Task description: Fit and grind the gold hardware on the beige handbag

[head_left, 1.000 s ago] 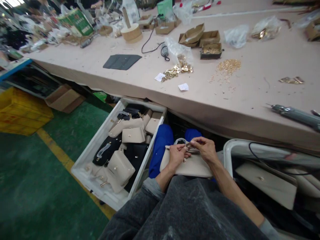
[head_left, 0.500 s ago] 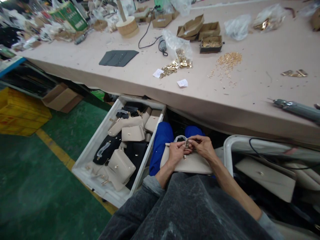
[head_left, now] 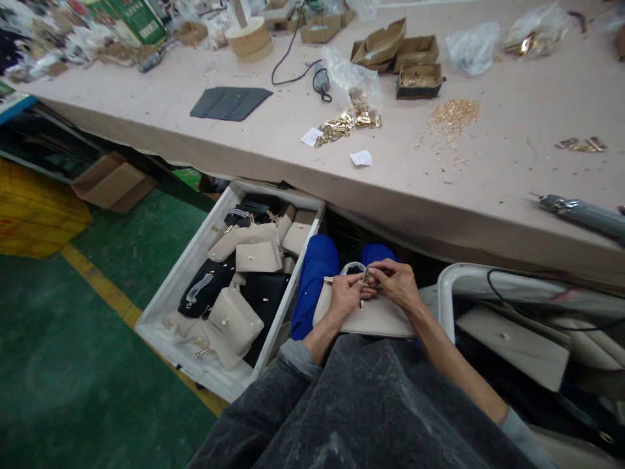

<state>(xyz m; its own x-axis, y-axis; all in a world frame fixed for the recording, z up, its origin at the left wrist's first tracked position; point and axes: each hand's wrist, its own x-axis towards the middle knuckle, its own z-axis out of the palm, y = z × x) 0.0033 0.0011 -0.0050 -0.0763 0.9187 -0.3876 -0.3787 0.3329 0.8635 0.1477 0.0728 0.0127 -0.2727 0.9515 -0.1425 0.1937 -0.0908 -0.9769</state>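
A beige handbag [head_left: 388,320] rests across my lap, its pale loop handle [head_left: 352,268] standing up at the far side. Above the bag, a small gold-coloured metal fitting [head_left: 366,277] shows between my fingertips. My left hand [head_left: 346,295] is closed on this fitting from the left, with its fingers over the bag. From the right, my right hand [head_left: 398,282] pinches the same piece between thumb and fingers. A short metal tab [head_left: 362,304] on the bag shows just below my left fingers.
On my left stands a white bin [head_left: 195,355] of beige and black bags; another white bin [head_left: 445,293] with bags is on my right. The table [head_left: 293,163] ahead bears gold fittings [head_left: 336,128], small gold pieces [head_left: 454,117], cardboard boxes [head_left: 417,52] and a grey power screwdriver [head_left: 581,215].
The view has shifted slightly. Both hands stay together at the metal fitting over the bag, with only slight finger movement.
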